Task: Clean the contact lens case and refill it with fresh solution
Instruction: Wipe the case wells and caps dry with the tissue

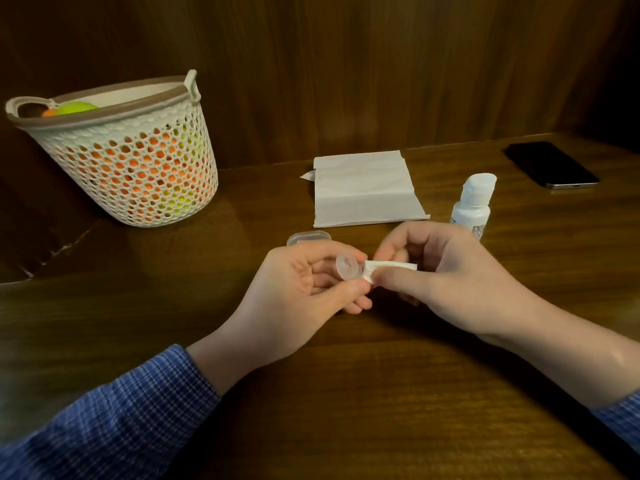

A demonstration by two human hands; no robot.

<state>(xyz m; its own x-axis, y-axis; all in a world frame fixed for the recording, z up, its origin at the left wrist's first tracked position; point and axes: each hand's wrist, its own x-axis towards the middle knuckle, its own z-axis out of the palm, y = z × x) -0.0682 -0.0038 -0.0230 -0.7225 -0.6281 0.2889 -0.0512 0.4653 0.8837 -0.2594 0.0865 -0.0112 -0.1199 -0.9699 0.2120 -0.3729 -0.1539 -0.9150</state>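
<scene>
While left hand (304, 282) pinches lens case (349, 267), right hand (446, 271) grips tissue (384, 268)

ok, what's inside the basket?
Through the basket mesh: orange and yellow-green rounded items, one green piece showing above the rim. What they are, and anything beneath them, cannot be seen.

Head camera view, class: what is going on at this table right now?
A person sits at a wooden table. The left hand holds a small clear lens case piece, while the right hand pinches a folded bit of tissue against it, apparently wiping it. Another clear case part lies on the table behind the hands. The solution bottle stands capped near a tissue sheet, so refilling has not started.
</scene>
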